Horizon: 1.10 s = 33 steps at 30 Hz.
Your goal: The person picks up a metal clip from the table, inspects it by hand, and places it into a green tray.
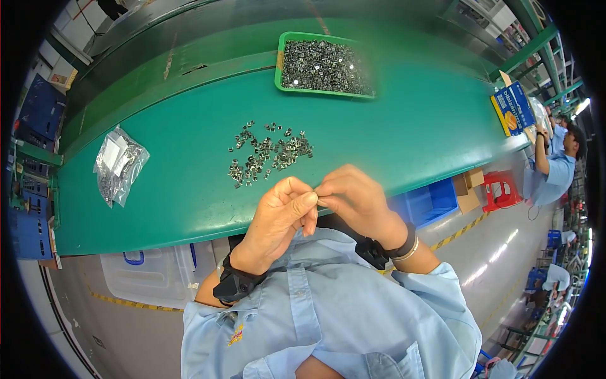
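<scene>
Metal pieces (262,151), shiny and angular, lie scattered beyond left hand (279,213) and right hand (361,199), both pinched, contents too small to tell.

Bright light, floor (456,254) glare, tray (328,95) hazy at right, curved edges

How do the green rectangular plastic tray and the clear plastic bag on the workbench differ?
The green rectangular plastic tray is opaque and stiff-sided; the clear plastic bag is see-through and crumpled. The tray sits on the far side of the green-topped workbench; the bag lies toward its left end. Both hold small greyish parts.
</scene>
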Tool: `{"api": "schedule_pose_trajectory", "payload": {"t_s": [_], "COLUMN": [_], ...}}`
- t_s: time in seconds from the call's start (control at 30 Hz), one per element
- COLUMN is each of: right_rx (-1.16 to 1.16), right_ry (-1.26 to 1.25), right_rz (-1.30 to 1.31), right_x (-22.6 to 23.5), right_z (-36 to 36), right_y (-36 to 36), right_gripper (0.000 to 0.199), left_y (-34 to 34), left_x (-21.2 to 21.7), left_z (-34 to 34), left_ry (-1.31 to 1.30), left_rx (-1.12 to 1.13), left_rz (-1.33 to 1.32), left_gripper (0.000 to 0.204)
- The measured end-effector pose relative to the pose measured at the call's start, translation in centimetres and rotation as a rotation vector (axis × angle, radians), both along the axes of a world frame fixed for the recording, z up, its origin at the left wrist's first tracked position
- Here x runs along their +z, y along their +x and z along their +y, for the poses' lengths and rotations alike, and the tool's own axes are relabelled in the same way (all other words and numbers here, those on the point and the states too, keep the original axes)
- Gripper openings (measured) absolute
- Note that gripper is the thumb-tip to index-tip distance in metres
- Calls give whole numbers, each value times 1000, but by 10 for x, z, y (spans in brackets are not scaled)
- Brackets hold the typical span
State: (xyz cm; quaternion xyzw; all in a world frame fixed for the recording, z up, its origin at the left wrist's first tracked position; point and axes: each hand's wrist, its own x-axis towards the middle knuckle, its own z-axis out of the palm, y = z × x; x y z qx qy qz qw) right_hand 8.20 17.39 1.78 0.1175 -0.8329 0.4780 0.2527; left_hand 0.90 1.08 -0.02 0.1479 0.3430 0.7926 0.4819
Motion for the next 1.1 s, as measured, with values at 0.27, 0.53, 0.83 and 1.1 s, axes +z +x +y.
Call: {"api": "schedule_pose_trajectory", "payload": {"t_s": [0.27, 0.53, 0.83, 1.1], "right_rx": [-9, 16, 36, 46], "right_ry": [-47, -88, -37, -131], "right_rz": [15, 15, -5, -65], "right_x": [-1, -2, -10, -5], "right_z": [-2, -6, -3, -2], "right_y": [-2, -4, -5, -9], "right_gripper": [17, 15, 14, 13], "left_y": [4, 3, -4, -2], "left_x": [8, -7, 1, 2], "left_z": [0, 1, -4, -3], "left_ry": [49, 178, 21, 78], "left_rx": [49, 4, -2, -7], "left_rz": [-120, -153, -32, -126], "left_gripper": [12, 15, 13, 17]}}
